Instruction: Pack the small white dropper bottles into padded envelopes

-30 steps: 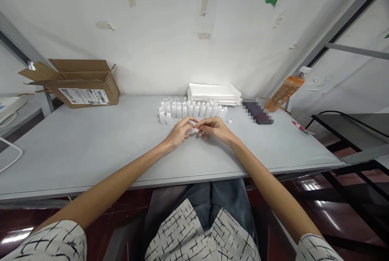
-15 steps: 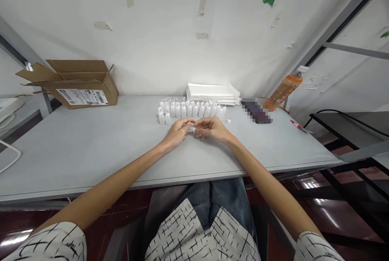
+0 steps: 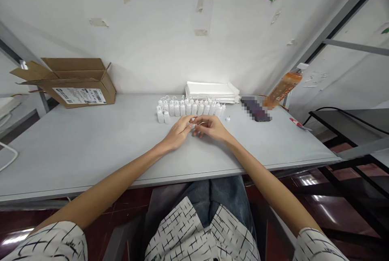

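Observation:
My left hand (image 3: 178,133) and my right hand (image 3: 211,128) meet over the table, just in front of a group of small white squeeze bottles (image 3: 194,109). Between them is a small white bottle (image 3: 193,126), mostly covered by my fingers. My left hand is closed around its body. The fingers of my right hand pinch at its cap end. Several bottles stand upright in rows, many with thin looped strips at their caps. A loose white cap (image 3: 227,118) with a thin tip lies to the right of the group.
Behind the bottles lies a stack of white sheets or bags (image 3: 212,92). An open cardboard box (image 3: 82,90) stands at the back left. On the right are a dark phone-like object (image 3: 258,113), partly pixelated, and an orange drink bottle (image 3: 284,88) leaning against the frame.
Both hands stay together on the small bottle; my fingers have shifted slightly and now cover more of it. The whole view has moved a little.

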### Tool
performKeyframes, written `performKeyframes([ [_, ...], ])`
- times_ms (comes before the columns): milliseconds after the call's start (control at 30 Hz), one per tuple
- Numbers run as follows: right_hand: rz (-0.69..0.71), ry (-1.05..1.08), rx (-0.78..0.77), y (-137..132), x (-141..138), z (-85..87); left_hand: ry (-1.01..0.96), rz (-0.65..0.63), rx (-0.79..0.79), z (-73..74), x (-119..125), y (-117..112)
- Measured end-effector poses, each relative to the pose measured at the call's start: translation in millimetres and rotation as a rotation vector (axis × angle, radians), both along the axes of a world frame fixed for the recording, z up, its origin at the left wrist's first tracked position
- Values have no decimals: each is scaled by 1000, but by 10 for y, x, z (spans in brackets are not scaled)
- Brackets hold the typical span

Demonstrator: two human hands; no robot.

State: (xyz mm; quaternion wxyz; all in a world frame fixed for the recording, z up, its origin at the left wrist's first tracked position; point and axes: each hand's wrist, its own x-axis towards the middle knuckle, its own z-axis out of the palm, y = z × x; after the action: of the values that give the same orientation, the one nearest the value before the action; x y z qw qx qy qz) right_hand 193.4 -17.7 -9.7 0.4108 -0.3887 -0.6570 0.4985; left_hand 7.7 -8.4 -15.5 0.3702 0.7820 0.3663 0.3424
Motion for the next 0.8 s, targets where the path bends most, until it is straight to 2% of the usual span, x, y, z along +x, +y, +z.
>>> performKeyframes([
  [100,-47,33,37,5,5,15,15,37,51,-10,-6,7],
  [200,-145,53,74,10,19,48,12,83,-30,-8,-18,26],
  [267,-180,64,82,11,33,70,-2,56,-80,-3,-32,40],
  [500,-47,50,21,-26,55,89,-34,-63,-106,60,-86,37],
  [600,-20,63,5,-39,43,81,49,-68,16,77,-99,31],
  [800,-46,115,-9,-56,18,89,142,-55,449,-22,-111,72],
])
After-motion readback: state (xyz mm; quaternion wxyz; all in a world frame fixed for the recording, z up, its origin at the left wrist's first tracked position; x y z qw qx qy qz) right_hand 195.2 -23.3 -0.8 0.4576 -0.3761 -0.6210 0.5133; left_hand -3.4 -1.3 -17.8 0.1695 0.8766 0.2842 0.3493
